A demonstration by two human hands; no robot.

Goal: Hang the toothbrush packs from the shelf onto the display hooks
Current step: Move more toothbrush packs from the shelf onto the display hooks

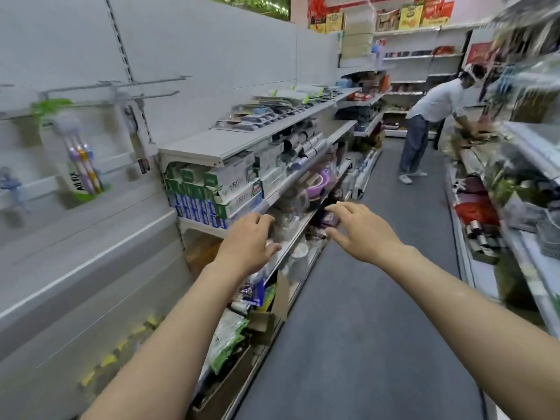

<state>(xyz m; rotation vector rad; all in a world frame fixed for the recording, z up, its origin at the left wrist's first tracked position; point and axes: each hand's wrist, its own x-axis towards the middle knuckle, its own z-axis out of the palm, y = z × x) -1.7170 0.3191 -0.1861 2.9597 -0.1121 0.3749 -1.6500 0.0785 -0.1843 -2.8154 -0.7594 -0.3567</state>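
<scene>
On hook, left wall: toothbrush pack (79, 165) "AILTIX"? blurry | hands: L (247, 241) + R (362, 230) loose, empty

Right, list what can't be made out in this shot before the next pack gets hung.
- Head view: packs on the top shelf lie flat and far off; too small to tell if they are toothbrushes.
- Hanging toothbrush pack: motion blur smears most of its print.
- Display hooks: blurred, count unclear.
- Left hand, right hand: seen from behind, both empty; what they reach for is unclear.
- Right shelving: blurred.
</scene>
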